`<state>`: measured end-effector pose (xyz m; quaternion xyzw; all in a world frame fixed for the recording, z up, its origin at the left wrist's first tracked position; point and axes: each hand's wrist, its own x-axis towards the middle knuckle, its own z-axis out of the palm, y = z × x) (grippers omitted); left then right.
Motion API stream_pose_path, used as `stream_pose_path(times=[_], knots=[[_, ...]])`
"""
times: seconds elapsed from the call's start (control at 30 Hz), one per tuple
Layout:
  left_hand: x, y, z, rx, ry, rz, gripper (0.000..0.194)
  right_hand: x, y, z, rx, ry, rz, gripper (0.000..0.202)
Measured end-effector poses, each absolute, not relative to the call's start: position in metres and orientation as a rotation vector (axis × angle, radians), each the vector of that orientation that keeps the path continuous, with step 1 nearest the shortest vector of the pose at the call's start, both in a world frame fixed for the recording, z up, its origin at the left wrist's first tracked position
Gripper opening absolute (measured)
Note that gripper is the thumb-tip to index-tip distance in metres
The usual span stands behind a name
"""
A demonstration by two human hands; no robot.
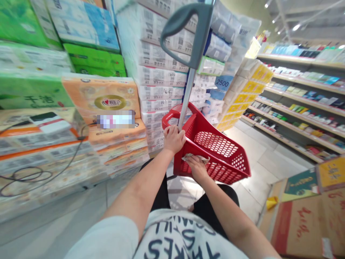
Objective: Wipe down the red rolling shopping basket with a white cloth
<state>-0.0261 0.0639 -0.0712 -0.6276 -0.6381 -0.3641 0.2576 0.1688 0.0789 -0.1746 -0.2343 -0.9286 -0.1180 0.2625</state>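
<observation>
A red plastic shopping basket (215,144) with holes in its walls stands in front of me, with a grey pull handle (198,36) rising on a metal pole. My left hand (174,138) is closed round the basket's rim at the near left corner, beside the foot of the pole. Against the outside of the near wall, my right hand (197,167) presses a crumpled pale cloth (202,158), its fingers partly over it.
Stacked tissue packs (115,97) stand at the left, with a phone (48,120) and a loose black cable (54,176) on them. Tall white packs (161,72) rise behind the basket. Shelves (304,93) line the right; cardboard boxes (299,223) are at lower right.
</observation>
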Motion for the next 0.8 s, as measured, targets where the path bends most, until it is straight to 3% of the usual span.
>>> stream_pose_path(times=[0.23, 0.47, 0.67, 0.8], knots=[[-0.026, 0.064, -0.072, -1.708, -1.737, -1.009, 0.018, 0.162, 0.082, -0.157, -0.642, -2.361, -0.246, 0.037], [-0.026, 0.061, -0.07, -1.722, -1.761, -0.966, 0.018, 0.164, 0.076, -0.177, -0.647, -2.567, -0.242, 0.035], [-0.026, 0.062, -0.071, -1.732, -1.772, -1.0, 0.02, 0.15, 0.072, -0.14, -0.55, -2.324, -0.376, 0.036], [-0.026, 0.061, -0.072, -1.729, -1.723, -1.035, 0.029, 0.149, 0.071, -0.145, -0.584, -2.393, -0.348, 0.036]])
